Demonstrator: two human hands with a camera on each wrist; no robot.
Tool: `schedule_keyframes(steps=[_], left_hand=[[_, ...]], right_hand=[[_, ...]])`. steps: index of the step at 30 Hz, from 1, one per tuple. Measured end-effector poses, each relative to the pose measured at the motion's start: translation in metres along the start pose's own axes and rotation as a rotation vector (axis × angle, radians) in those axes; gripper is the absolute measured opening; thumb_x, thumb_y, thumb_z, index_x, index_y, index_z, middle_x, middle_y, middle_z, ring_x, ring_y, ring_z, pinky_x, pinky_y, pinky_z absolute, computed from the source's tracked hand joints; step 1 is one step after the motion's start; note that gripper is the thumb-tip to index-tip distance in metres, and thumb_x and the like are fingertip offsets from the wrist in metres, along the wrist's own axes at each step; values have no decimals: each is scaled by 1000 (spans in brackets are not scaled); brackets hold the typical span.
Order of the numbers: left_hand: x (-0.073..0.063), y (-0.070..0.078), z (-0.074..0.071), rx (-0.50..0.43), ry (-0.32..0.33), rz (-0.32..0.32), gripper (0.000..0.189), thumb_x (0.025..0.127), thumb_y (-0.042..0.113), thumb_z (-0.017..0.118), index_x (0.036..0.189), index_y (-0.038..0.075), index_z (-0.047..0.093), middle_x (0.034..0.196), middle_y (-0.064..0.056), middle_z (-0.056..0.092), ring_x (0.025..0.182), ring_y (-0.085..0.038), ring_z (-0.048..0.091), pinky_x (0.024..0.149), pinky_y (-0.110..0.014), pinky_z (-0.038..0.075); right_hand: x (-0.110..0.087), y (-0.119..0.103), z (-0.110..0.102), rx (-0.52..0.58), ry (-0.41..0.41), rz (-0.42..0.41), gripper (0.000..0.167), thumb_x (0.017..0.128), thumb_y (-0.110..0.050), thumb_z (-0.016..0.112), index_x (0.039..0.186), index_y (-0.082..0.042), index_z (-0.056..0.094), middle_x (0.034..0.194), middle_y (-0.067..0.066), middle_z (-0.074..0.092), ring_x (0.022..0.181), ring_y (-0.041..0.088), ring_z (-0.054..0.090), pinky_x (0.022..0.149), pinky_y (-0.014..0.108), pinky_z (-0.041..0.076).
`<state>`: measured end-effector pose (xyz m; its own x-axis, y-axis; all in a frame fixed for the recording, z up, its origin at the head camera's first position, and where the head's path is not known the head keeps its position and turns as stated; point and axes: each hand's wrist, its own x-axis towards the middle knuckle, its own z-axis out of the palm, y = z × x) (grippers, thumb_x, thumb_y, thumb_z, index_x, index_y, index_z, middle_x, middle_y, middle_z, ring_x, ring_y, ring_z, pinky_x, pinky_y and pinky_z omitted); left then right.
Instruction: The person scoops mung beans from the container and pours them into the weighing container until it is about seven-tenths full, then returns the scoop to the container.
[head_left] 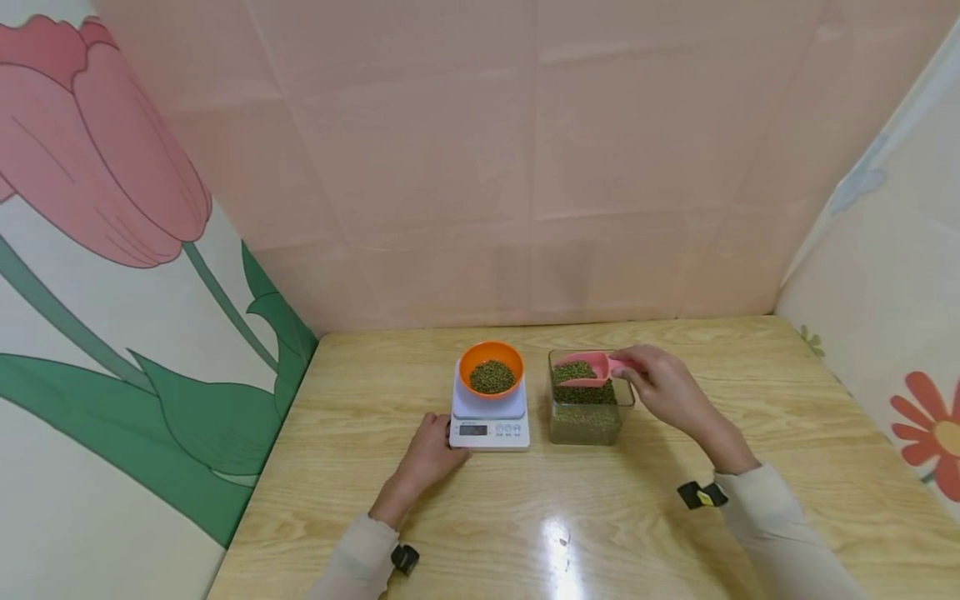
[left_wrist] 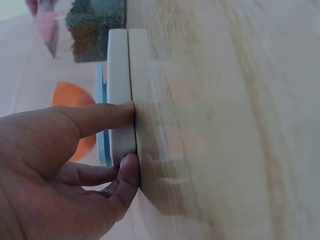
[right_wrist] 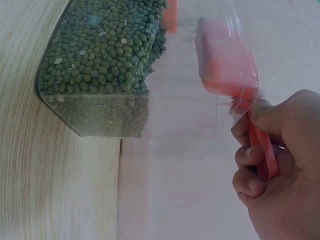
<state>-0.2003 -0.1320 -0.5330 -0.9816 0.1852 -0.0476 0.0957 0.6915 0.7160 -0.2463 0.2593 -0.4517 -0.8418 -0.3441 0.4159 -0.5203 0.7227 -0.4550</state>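
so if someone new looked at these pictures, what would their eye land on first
Probably the huge pink tulip filling the upper left of the head view. Next would likely be the bright orange bowl of green beans on the white scale, whose left side the left hand holds. Right of that, the pink scoop in the right hand, at the clear container of more beans, also stands out.

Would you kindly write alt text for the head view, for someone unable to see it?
A person's right hand holds a pink scoop of green beans at the mouth of a clear container of beans, while the left hand grips the corner of a white scale bearing an orange bowl of beans, on a wood-grain table.
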Motion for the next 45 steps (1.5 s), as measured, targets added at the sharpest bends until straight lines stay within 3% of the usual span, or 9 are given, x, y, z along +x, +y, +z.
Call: schedule_keyframes(steps=[15,35,45], left_hand=[[0,1,0,-7,-5,-13,55,87,10,86,135,-6,65,116,-16,59,101,-23,52,91,-43,53],[0,1,1,-1,-5,-6,55,87,10,86,135,-5,66,117,-16,59,101,-23,53,92,-45,53],[0,0,1,-2,-2,9,53,87,10,85,134,-5,66,115,-15,60,99,-22,50,88,-40,51]], right_hand=[[-2,4,0,12,54,-14,18,99,-4,72,116,0,76,97,12,73,75,12,54,65,28,46],[6,-2,-5,18,64,-8,19,101,-5,70,118,1,75,102,14,73,80,17,57,69,31,47],[15,-8,-2,41,55,-9,18,103,-8,68,118,0,74,99,12,72,78,16,55,68,30,46]])
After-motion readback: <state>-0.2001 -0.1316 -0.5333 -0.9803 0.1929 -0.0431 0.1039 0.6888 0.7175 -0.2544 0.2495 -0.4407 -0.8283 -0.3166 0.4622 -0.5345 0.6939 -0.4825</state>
